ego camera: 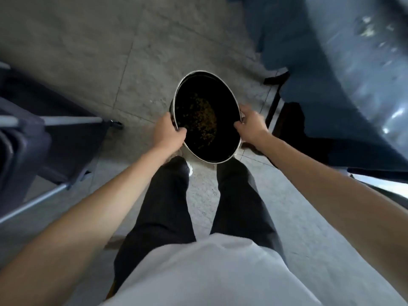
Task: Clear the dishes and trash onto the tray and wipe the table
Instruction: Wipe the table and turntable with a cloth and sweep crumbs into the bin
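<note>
Blurry dark chair (55, 138) w/ metal legs sits at 9 o'clock on the tiled floor (88, 51). Left hand (169, 132) grips the near-left rim of a round metal pot (206, 117), dark inside w/ yellowish crumbs at the bottom, held at centre above the floor and tilted toward the camera; right hand (250, 123) grips its right rim, fingers curled over the edge. Blue-draped table (353, 74) fills 1–3 o'clock.
</note>
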